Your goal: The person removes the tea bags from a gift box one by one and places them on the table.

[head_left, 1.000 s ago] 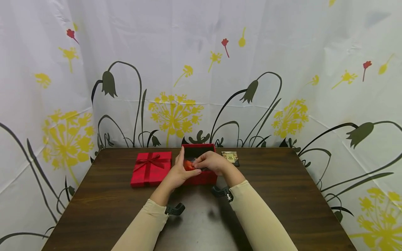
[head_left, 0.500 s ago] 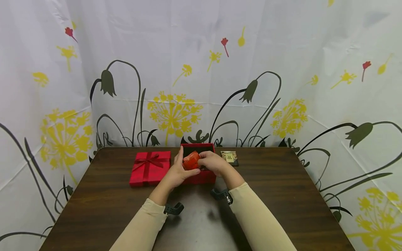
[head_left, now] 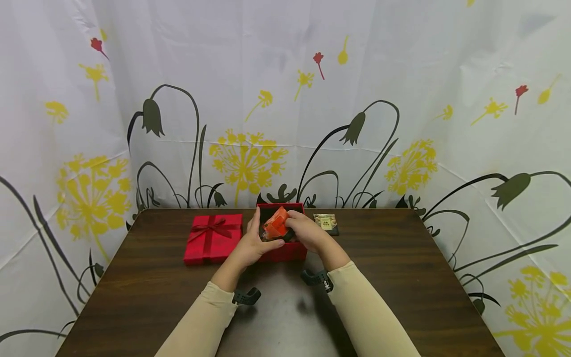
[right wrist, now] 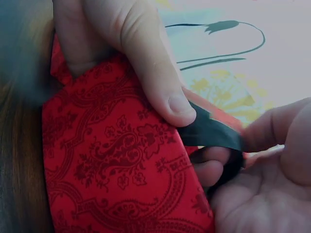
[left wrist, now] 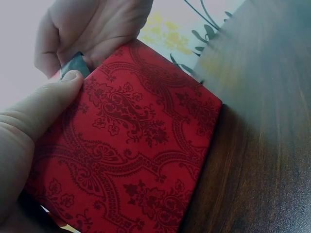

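Note:
A red patterned gift box [head_left: 285, 254] with a dark inside stands upright on the table. My left hand [head_left: 251, 243] holds its near left corner, fingers up along the left side and thumb [right wrist: 165, 92] on the front rim. My right hand [head_left: 307, 230] pinches an orange-red packet [head_left: 276, 224] with a dark green end [right wrist: 214, 127], over the opening of the box. The packet is tilted, its lower part inside the rim. In the left wrist view the dark end [left wrist: 75, 65] shows just behind my left thumb. The box's contents are mostly hidden by my hands.
Left of the box lies a red lid [head_left: 214, 240] with a ribbon bow. A small square packet [head_left: 327, 224] with a yellow label lies to the right. A flowered cloth [head_left: 285, 99] hangs behind the far edge of the brown wooden table [head_left: 401, 277].
My right hand has lifted the orange-red packet up from inside the box and tilted it more upright. My left hand has stayed on the box.

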`<state>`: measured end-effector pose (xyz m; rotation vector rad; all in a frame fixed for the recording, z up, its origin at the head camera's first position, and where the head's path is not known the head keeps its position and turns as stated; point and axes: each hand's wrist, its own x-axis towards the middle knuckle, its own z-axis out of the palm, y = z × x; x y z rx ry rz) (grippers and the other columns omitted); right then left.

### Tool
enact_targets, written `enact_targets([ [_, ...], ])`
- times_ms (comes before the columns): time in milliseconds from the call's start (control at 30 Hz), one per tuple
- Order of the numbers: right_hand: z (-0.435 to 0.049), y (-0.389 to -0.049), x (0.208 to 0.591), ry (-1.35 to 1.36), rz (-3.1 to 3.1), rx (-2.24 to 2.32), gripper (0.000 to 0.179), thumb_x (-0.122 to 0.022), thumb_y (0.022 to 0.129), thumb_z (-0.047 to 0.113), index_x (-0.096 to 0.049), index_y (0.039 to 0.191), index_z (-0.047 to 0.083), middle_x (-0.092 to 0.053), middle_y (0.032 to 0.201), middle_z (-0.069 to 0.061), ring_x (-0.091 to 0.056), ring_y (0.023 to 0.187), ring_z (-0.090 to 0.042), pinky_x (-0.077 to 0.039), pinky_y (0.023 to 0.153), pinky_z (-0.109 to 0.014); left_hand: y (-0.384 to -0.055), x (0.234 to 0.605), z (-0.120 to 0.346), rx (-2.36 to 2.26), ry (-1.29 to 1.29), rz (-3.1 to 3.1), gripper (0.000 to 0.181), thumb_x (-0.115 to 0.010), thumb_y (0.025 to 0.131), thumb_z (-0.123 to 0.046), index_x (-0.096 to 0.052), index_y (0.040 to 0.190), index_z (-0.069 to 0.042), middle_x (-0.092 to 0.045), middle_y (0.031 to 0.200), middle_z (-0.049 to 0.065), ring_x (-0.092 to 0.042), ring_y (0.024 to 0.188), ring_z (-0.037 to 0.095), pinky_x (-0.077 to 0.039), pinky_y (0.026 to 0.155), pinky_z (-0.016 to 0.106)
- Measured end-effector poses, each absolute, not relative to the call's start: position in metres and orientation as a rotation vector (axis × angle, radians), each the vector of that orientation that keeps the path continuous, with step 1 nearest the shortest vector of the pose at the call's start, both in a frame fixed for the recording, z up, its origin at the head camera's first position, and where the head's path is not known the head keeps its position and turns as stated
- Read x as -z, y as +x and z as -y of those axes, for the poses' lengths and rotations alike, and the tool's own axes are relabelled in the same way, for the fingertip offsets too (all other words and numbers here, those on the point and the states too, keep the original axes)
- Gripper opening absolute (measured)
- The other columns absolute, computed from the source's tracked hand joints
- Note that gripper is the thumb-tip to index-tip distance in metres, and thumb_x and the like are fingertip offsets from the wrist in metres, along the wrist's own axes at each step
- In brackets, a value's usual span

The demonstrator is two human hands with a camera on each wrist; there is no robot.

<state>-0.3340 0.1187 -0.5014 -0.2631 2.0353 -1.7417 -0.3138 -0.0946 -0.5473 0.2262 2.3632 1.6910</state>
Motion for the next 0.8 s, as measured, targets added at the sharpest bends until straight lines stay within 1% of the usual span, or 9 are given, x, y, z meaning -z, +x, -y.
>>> enact_targets([
  [67, -0.119, -0.334, 0.501, -0.257, -1.998, 1.784, 0.034, -0.043, 0.111, 0.018, -0.055, 0.140, 0.006, -0.068, 0.120, -0.010, -0.062, 0.095, -0.019, -0.055, 0.081, -0.030, -0.314, 0.547, 0.095, -1.688, 0.223, -2.370, 0.142, -0.094, 0.082, -0.054, 0.010, 0.176, -0.032, 0.003, 0.184, 0.015, -0.009, 0.168, 0.048, -0.017, 0.130, 0.075],
  [133, -0.120, -0.334, 0.500, -0.251, -1.952, 1.839, 0.036, -0.046, 0.113, 0.020, -0.052, 0.144, 0.004, -0.066, 0.128, -0.012, -0.064, 0.102, -0.019, -0.058, 0.085, -0.031, -0.314, 0.546, 0.095, -1.683, 0.223, -2.377, 0.142, -0.094, 0.082, -0.054, 0.010, 0.176, -0.031, 0.002, 0.184, 0.016, -0.011, 0.167, 0.049, -0.018, 0.130, 0.075],
  [267, -0.122, -0.335, 0.503, -0.291, -1.929, 1.891, 0.044, -0.061, 0.111, 0.017, -0.049, 0.150, 0.001, -0.065, 0.139, -0.014, -0.066, 0.117, -0.017, -0.059, 0.101, -0.032, -0.314, 0.546, 0.095, -1.688, 0.221, -2.376, 0.141, -0.094, 0.083, -0.052, 0.010, 0.176, -0.031, 0.001, 0.183, 0.015, -0.012, 0.167, 0.049, -0.020, 0.130, 0.075],
  [367, -0.123, -0.334, 0.505, -0.340, -1.977, 1.894, 0.045, -0.069, 0.107, 0.012, -0.054, 0.147, 0.000, -0.068, 0.140, -0.014, -0.066, 0.121, -0.015, -0.057, 0.108, -0.031, -0.314, 0.546, 0.094, -1.687, 0.216, -2.374, 0.140, -0.094, 0.083, -0.050, 0.010, 0.176, -0.032, 0.001, 0.183, 0.015, -0.012, 0.167, 0.049, -0.020, 0.129, 0.075],
  [500, -0.125, -0.328, 0.507, -0.386, -1.993, 1.974, 0.046, -0.075, 0.103, 0.012, -0.060, 0.146, 0.004, -0.071, 0.138, -0.014, -0.069, 0.117, -0.016, -0.059, 0.100, -0.029, -0.315, 0.545, 0.094, -1.693, 0.235, -2.379, 0.138, -0.093, 0.085, -0.043, 0.010, 0.176, -0.029, -0.003, 0.182, 0.017, -0.018, 0.165, 0.049, -0.022, 0.129, 0.075],
  [600, -0.126, -0.322, 0.510, -0.433, -2.063, 2.042, 0.045, -0.077, 0.103, 0.014, -0.064, 0.145, 0.008, -0.072, 0.139, -0.013, -0.069, 0.118, -0.017, -0.059, 0.097, -0.027, -0.316, 0.546, 0.094, -1.699, 0.253, -2.386, 0.137, -0.093, 0.086, -0.040, 0.010, 0.176, -0.030, -0.002, 0.182, 0.017, -0.017, 0.165, 0.049, -0.022, 0.130, 0.074],
  [667, -0.128, -0.317, 0.514, -0.450, -2.144, 2.074, 0.042, -0.075, 0.104, 0.015, -0.065, 0.145, 0.011, -0.072, 0.140, -0.011, -0.068, 0.119, -0.017, -0.058, 0.096, -0.026, -0.316, 0.547, 0.094, -1.697, 0.249, -2.393, 0.138, -0.093, 0.086, -0.043, 0.010, 0.176, -0.033, -0.001, 0.183, 0.016, -0.015, 0.166, 0.049, -0.021, 0.130, 0.075],
  [800, -0.131, -0.304, 0.520, -0.419, -2.170, 2.197, 0.037, -0.068, 0.108, 0.012, -0.064, 0.145, 0.014, -0.071, 0.141, -0.010, -0.066, 0.125, -0.018, -0.056, 0.101, -0.026, -0.312, 0.551, 0.093, -1.689, 0.221, -2.387, 0.138, -0.093, 0.085, -0.051, 0.011, 0.175, -0.037, 0.002, 0.184, 0.014, -0.009, 0.168, 0.048, -0.019, 0.129, 0.076],
])
